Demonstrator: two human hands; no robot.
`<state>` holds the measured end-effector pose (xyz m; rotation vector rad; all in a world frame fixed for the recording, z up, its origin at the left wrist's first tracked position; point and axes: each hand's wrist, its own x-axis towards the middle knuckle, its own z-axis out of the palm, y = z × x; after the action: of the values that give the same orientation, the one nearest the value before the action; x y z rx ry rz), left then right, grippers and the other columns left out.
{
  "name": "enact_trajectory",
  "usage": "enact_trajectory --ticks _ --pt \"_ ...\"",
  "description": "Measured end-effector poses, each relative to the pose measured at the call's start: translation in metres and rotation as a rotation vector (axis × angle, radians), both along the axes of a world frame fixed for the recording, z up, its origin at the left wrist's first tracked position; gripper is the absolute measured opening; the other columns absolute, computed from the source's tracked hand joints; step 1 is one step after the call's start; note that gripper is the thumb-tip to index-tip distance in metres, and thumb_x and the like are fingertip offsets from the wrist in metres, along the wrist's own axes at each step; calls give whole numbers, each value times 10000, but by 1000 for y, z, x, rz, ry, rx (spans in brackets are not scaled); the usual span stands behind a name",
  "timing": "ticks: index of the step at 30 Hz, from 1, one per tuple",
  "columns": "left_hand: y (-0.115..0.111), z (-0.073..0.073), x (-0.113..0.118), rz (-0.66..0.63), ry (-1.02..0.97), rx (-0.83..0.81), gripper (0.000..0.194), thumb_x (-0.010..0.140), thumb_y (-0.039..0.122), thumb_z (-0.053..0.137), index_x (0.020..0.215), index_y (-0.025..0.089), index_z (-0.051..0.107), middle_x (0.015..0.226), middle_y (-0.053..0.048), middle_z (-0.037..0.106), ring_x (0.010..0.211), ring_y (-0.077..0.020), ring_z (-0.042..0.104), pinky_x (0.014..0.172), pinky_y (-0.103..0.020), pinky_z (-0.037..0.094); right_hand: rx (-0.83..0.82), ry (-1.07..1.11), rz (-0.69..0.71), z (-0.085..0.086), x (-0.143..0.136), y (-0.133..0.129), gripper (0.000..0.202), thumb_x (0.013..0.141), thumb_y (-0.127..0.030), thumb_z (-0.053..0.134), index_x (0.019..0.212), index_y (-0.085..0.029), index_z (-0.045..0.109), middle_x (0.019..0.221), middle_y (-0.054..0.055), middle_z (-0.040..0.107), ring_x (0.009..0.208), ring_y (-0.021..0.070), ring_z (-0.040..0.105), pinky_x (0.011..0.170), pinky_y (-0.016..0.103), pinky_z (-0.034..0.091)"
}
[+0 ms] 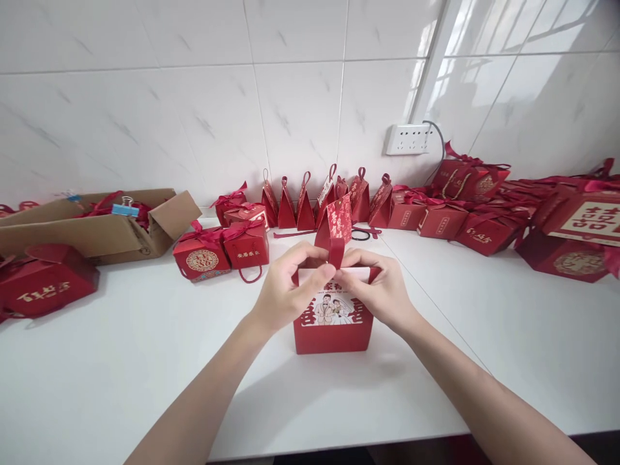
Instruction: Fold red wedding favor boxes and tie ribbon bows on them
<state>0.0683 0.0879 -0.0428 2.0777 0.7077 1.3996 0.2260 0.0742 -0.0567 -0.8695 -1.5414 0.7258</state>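
A red gift box (333, 340) with a white panel showing a cartoon couple stands upright on the white table. A dark red ribbon (336, 253) rises at its top centre. My left hand (296, 284) is closed at the box's upper left, its thumb and fingers pinched beside the ribbon's base. At the upper right, my right hand (376, 288) closes the same way, its thumb near the left one. Both hands grip the top of the box; the fingers behind it are partly hidden.
Several small red triangular boxes (305, 210) with loops line the tiled wall. An open cardboard box (116, 242) with blue clips is at left. Red ribboned boxes (201, 258) stand left of centre, and more (494, 226) pile up on the right. A power strip (409, 139) is on the wall.
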Motion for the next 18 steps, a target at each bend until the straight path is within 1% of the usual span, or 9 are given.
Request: enact_trajectory --ticks 2,3,5,7,10,13,16,18 --pt "1 0 -4 -54 30 40 99 772 212 606 864 177 614 869 -43 674 755 -149 637 640 -250 517 -20 17 12 0 0 -1 120 723 -268 651 657 -170 632 624 -5 629 557 108 540 521 225 437" --pt "2 0 -6 -46 39 67 116 751 185 608 867 175 609 874 -46 674 769 -156 637 659 -261 521 -28 24 19 0 0 -1 118 721 -266 653 657 -169 638 628 -4 635 561 109 546 527 225 440" --pt "2 -2 -7 9 49 117 111 732 157 610 841 174 600 837 -39 670 749 -154 632 661 -265 521 -39 32 30 1 0 -1 117 722 -269 658 661 -169 648 633 -3 642 565 112 555 533 227 441" --pt "2 -5 -7 63 54 157 65 738 162 616 799 175 596 790 -28 664 714 -143 624 650 -259 517 -35 28 32 2 1 -1 117 725 -273 662 667 -172 653 639 0 647 572 118 560 539 233 441" --pt "2 -7 -6 93 44 165 32 751 186 621 741 181 590 741 -15 660 674 -131 612 624 -248 508 -8 -6 37 2 3 -1 120 733 -282 668 676 -176 662 664 7 650 600 130 566 571 250 445" --pt "1 -7 -5 91 -2 67 39 745 189 626 719 184 597 714 -4 656 660 -127 607 616 -241 498 18 -29 59 2 5 1 132 749 -298 667 702 -175 677 680 12 644 624 137 563 590 263 437" --pt "0 -5 -3 60 -62 -79 57 721 170 634 673 184 608 679 7 650 645 -124 600 609 -237 481 24 -24 79 2 6 3 135 761 -299 663 720 -172 682 669 11 625 623 136 550 582 266 419" --pt "0 -4 -2 43 -97 -171 80 697 161 641 627 184 610 639 14 638 613 -120 585 578 -233 460 26 -19 93 3 7 4 132 761 -296 667 713 -174 682 671 10 621 615 131 539 575 265 409"
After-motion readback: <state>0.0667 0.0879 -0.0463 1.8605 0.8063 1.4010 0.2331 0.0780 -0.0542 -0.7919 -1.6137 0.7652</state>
